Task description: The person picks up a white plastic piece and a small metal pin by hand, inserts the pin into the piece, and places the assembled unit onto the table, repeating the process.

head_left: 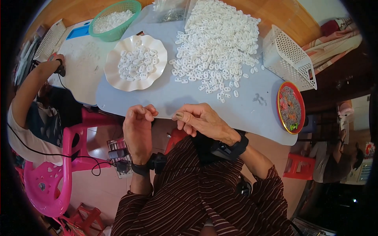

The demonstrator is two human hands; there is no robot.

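Over the table's near edge, my left hand (139,131) is raised with its fingers curled in toward the thumb. My right hand (204,121) faces it across a small gap, thumb pressed against the bent index finger. If either holds a small piece, I cannot make it out. Beyond the left hand stands a white scalloped plate (111,80) with many small white oval plastic pieces (138,63) on it. Past the right hand spreads a large heap of similar two-holed white pieces (220,43), a few lying loose at its near edge.
A red gold-rimmed dish (280,103) of small grey parts sits right, beside tiny grey bits (259,99). A white perforated basket (291,59) stands behind it. Far left are a green basket (114,33) and another person's arm (29,94). A pink chair (67,157) stands left.
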